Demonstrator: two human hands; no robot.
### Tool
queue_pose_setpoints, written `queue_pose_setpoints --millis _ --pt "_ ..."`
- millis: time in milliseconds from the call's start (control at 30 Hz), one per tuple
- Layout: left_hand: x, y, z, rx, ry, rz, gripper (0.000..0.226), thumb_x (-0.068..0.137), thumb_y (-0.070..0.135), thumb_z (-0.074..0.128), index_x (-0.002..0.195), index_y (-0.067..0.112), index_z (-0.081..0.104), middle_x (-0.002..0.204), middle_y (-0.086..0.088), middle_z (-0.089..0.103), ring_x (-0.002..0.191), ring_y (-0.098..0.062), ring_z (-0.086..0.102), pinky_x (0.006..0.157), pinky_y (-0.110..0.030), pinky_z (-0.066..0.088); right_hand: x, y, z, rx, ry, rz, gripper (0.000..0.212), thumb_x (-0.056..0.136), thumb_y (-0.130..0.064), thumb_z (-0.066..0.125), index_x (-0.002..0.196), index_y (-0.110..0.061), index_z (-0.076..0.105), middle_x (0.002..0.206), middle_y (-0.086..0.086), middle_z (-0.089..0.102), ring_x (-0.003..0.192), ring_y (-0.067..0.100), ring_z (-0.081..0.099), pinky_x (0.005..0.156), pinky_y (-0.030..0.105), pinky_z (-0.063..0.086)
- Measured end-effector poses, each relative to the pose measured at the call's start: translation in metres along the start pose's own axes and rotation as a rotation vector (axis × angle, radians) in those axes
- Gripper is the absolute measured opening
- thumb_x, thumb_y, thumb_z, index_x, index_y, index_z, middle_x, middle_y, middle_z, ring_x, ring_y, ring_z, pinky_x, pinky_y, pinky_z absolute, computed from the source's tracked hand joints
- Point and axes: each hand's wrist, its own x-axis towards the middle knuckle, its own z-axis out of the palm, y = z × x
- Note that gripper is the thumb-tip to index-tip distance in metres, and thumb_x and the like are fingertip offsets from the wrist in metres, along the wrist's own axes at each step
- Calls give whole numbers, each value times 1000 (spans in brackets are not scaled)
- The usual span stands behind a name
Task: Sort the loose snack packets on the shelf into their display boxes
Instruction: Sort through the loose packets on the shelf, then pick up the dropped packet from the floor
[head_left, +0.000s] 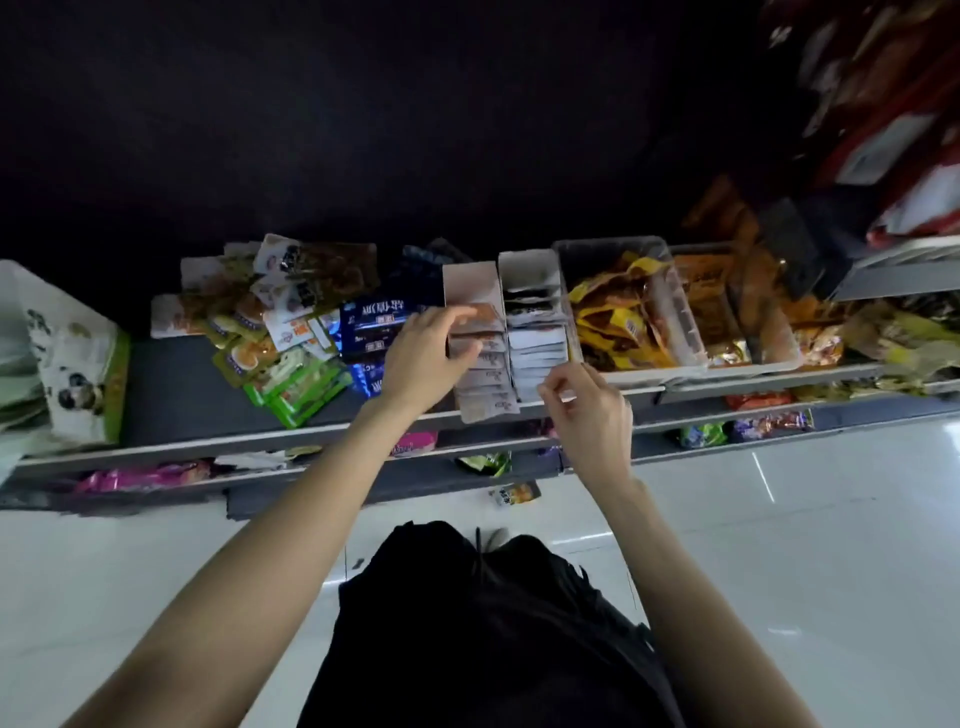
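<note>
Two narrow white display boxes stand side by side on the grey shelf (171, 384). The left box (470, 283) holds a row of pale packets; the right box (527, 267) holds black and white packets. My left hand (423, 358) rests on the left box's row, its fingers curled round an orange-brown packet (488, 314) at the top of the row. My right hand (589, 402) hovers at the front of the right box, fingers loosely curled, holding nothing that I can see. Loose packets (283, 322), green, yellow, white and blue, lie piled to the left of the boxes.
A grey plastic bin (613, 249) of yellow packets stands right of the boxes, with more orange packets beyond. A white and green bag (78, 364) stands at the shelf's left end. Lower shelves hold more snacks. One packet (514, 493) lies on the white floor.
</note>
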Motion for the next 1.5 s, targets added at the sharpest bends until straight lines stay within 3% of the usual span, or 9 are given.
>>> queue_pose_setpoints --millis 200,367,567,700,800,967,1133,1300,1500 --pt "5 -3 5 135 -112 -117 48 88 41 59 133 29 45 134 -1 48 125 -22 43 93 -37 44 31 5 7 -6 -85 -82 16 83 -12 68 99 -12 66 88 2 68 72 20 65 52 31 54" --pt "3 -7 2 84 -100 -152 47 89 37 59 133 28 46 135 -1 49 126 -22 44 97 -39 44 47 -5 12 -41 -95 -164 18 81 -11 70 100 -10 68 92 6 69 81 25 66 56 30 52" --pt "-5 -23 -8 1 -50 -128 36 91 34 57 126 27 53 121 6 61 115 -17 53 89 -38 48 51 -22 29 -65 -159 -216 24 80 -7 68 104 -11 69 95 8 70 91 29 64 77 39 55" --pt "-16 -31 -21 -23 101 -112 21 92 33 55 110 24 62 96 9 70 84 -12 65 67 -28 51 48 -38 34 -69 -150 -214 23 78 -4 69 100 -10 69 91 8 71 86 30 65 75 38 53" --pt "-26 -25 -41 -4 100 -97 17 94 34 52 103 25 62 86 10 69 60 -7 57 48 -17 34 42 -51 30 -83 -107 -192 19 82 -7 65 100 -10 68 85 6 71 76 26 66 65 34 56" --pt "-52 -1 -75 -244 148 -32 10 92 26 56 98 24 63 80 13 64 67 -7 60 59 -28 50 18 -72 8 8 139 -129 13 89 -10 58 99 -8 66 85 2 69 69 14 62 51 25 48" --pt "-93 11 -67 -409 76 57 10 92 17 56 99 20 62 87 19 61 81 -1 58 66 -17 47 -36 -66 -4 197 255 -13 14 90 -11 54 95 -4 65 88 3 66 77 17 59 57 24 47" --pt "-141 7 7 -283 -145 50 11 92 22 56 100 22 63 92 12 67 84 -2 60 73 -23 50 -130 -6 -3 255 81 202 10 89 -6 58 95 -8 65 91 -2 65 82 19 59 72 42 51" --pt "-176 -15 134 -81 -467 -213 18 90 32 55 106 28 61 99 16 65 98 -5 58 76 -23 42 -232 98 21 66 -347 408 19 87 -10 59 103 -14 67 92 1 71 86 24 65 81 41 51"
